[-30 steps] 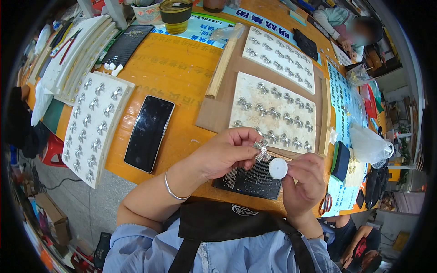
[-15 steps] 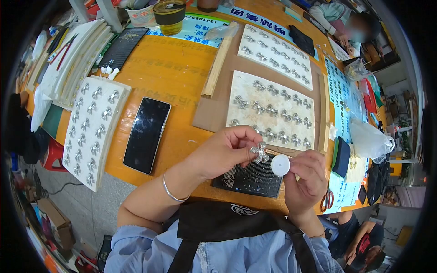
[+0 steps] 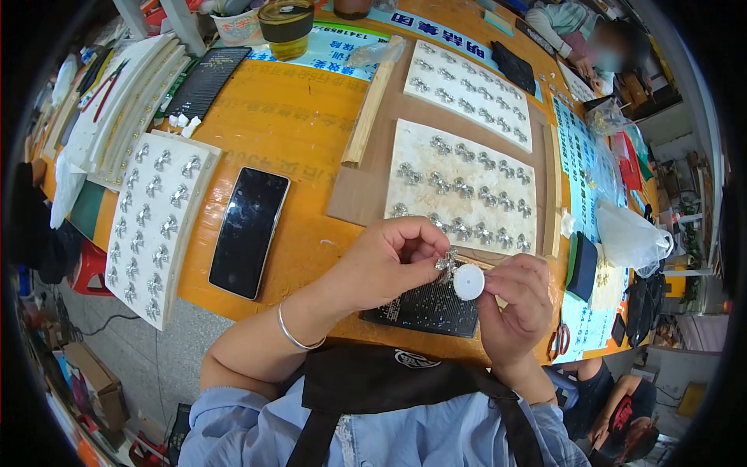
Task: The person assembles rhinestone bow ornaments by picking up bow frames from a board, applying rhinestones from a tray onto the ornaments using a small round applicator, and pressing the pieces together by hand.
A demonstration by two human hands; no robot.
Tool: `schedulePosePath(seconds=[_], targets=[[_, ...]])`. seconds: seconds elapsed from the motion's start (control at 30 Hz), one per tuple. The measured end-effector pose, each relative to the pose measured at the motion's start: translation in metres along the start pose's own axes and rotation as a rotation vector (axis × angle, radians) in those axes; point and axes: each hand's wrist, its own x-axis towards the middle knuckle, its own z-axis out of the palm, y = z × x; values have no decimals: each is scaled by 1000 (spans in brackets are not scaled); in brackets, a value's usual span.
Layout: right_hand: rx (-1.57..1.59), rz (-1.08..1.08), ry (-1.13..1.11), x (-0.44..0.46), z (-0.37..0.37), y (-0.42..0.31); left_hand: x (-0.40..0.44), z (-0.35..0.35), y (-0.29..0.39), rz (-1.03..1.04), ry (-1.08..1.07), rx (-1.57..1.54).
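Note:
My left hand [image 3: 393, 261] pinches a silver bow-shaped rhinestone ornament [image 3: 447, 262] between thumb and fingers. Close beside it, my right hand [image 3: 517, 303] grips a small white round disc [image 3: 468, 282] by its edge, flat face toward me. Whether disc and ornament touch, I cannot tell. Below both hands lies a black ridged tray [image 3: 424, 311] sprinkled with tiny shiny stones, partly hidden by my left hand. Just beyond, a white board [image 3: 412, 144] carries rows of similar bow ornaments, and a second such board [image 3: 433, 84] lies farther back.
Wooden strips [image 3: 373, 105] flank the boards. To the left are a phone [image 3: 249, 232], another ornament board [image 3: 187, 222], stacked boards and red-handled pliers [image 3: 109, 89]. A cup of yellow liquid [image 3: 286, 35] stands at the back. Plastic bags [image 3: 634, 237] and another person sit at right.
My right hand has moved slightly left, bringing the white disc closer to the ornament. The ornament has turned a little in my left fingers.

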Motion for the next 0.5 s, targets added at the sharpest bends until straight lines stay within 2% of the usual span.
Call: schedulePosePath(seconds=[0.5], targets=[[-5, -1, -18, 1, 1, -2, -1, 0, -1, 13, 7, 11]])
